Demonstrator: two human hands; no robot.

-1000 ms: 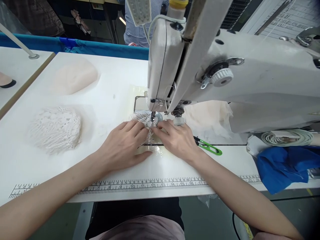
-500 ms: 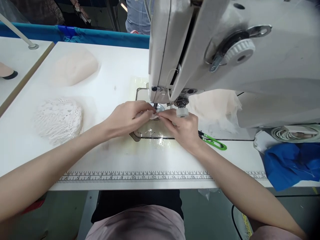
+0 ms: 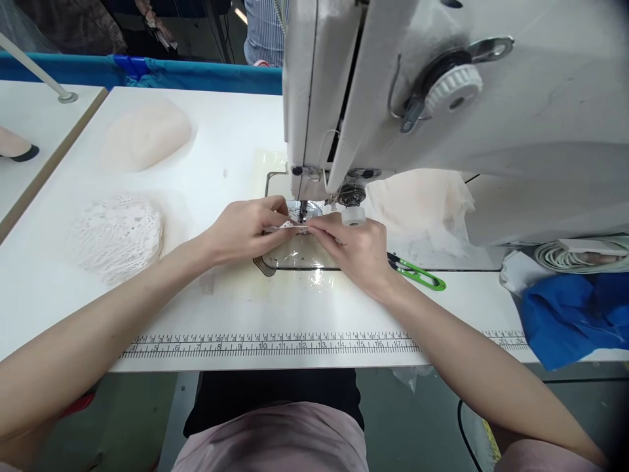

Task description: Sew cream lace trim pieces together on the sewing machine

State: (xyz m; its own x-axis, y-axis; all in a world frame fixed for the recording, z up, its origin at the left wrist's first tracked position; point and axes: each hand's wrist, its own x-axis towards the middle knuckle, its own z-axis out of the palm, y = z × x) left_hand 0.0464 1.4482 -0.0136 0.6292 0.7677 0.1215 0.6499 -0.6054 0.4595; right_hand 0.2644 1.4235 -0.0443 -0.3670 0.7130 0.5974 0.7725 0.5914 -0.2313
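A small piece of white lace (image 3: 289,225) lies at the presser foot (image 3: 303,211) of the sewing machine (image 3: 339,85). My left hand (image 3: 248,226) pinches its left side between thumb and fingers. From the right, my right hand (image 3: 351,246) is closed on the lace's other edge with thumb and forefinger, just in front of the needle area. Most of the lace is hidden by my fingers. Green thread snips (image 3: 420,275) lie beside my right wrist.
White lace pieces (image 3: 120,236) are stacked at left, with pale sheer fabric (image 3: 147,134) behind them. More pale fabric (image 3: 420,203) lies under the machine arm. Blue cloth (image 3: 572,318) and a rolled tape (image 3: 584,252) sit at right. A ruler strip (image 3: 285,344) runs along the front edge.
My left hand has moved slightly left and its fingers have parted from the right hand's, showing more of the lace between them. The camera view has shifted a little.
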